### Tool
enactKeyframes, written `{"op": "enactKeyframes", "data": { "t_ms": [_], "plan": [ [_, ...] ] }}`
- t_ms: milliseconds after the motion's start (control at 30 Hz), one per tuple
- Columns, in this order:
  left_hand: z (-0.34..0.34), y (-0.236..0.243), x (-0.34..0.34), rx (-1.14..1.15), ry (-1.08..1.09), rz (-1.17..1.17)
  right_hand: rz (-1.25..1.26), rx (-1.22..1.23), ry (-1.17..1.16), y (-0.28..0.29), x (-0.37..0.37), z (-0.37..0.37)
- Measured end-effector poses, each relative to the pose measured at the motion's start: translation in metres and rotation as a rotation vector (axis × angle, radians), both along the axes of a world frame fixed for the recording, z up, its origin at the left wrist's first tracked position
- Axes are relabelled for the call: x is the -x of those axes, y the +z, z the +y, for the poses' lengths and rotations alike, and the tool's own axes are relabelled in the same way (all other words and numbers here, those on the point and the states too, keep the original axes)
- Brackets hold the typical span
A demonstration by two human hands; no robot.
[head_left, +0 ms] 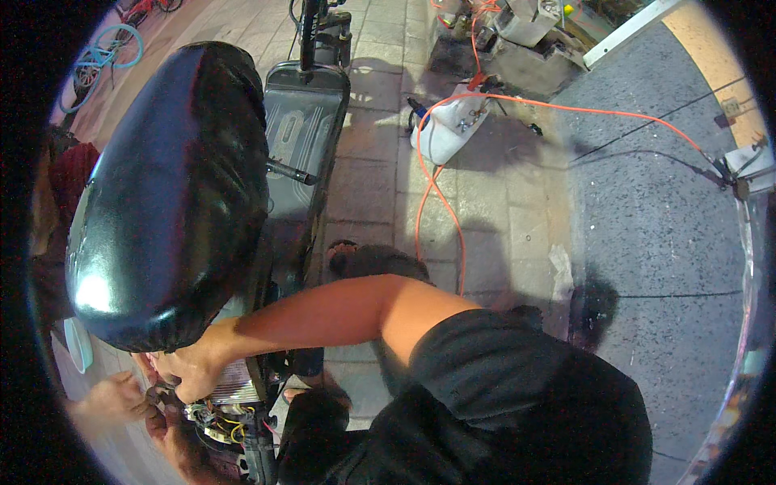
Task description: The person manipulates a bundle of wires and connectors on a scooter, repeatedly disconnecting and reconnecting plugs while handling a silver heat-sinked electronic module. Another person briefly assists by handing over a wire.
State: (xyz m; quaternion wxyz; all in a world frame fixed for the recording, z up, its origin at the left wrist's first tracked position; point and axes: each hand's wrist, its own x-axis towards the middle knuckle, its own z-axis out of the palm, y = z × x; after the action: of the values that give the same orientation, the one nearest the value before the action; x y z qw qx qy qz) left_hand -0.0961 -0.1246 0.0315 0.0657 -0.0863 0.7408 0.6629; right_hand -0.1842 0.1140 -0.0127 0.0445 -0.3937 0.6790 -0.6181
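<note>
A scooter with a black, glossy seat [174,178] stands at my left. My right arm reaches across to its rear, and my right hand [194,372] is curled just below the seat's near end, partly hidden by it. My left hand [170,432] comes up from the lower edge, its fingers closed at a small dark part [162,396] that I cannot name. Beside both hands lie a finned silver metal box [234,384] and a bundle of yellow and other wires [230,424]. Another person's hand [109,398], blurred, reaches in from the left, close to mine.
The scooter's black footboard [295,137] lies ahead, with a handle-like bar [291,171] sticking out beside the seat. A white jug [449,125] and an orange cable [558,103] lie on the paving. Grey blocks [517,65] stand far right. A light-blue bicycle [101,58] is far left.
</note>
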Motion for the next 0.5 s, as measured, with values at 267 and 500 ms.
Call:
{"op": "enactKeyframes", "data": {
  "t_ms": [267, 500],
  "plan": [
    [0.016, -0.001, 0.005, -0.137, -0.138, 0.021, 0.136, -0.079, 0.008, -0.008, 0.004, 0.007],
    [-0.002, -0.02, 0.011, -0.114, -0.121, 0.008, -0.009, -0.256, -0.023, 0.019, -0.015, 0.04]
  ]
}}
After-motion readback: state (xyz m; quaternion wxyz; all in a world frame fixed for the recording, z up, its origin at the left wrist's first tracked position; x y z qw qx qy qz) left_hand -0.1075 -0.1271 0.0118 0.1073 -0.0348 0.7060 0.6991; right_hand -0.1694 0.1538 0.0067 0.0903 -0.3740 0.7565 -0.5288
